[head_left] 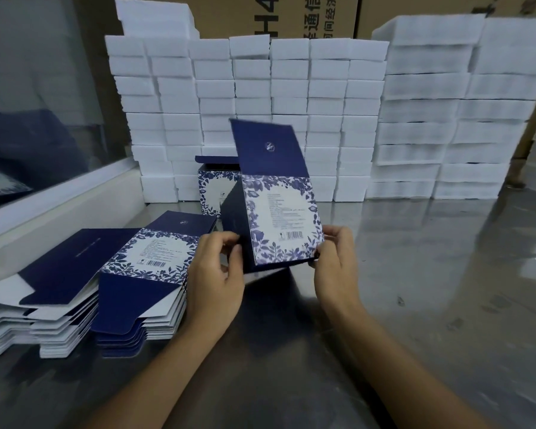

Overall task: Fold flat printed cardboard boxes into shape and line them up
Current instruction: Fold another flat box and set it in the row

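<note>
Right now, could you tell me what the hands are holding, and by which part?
Both grip one blue floral printed cardboard box at its bottom end: left hand at the lower left edge, right hand at the lower right corner.

The brown carton (307,17) behind the white foam blocks bears large dark print, sideways "H4" and Chinese characters "通信" with a smaller line "间经济" below. The held box (280,218) and the flat stack (155,252) each carry a barcode and small unreadable print.
</note>
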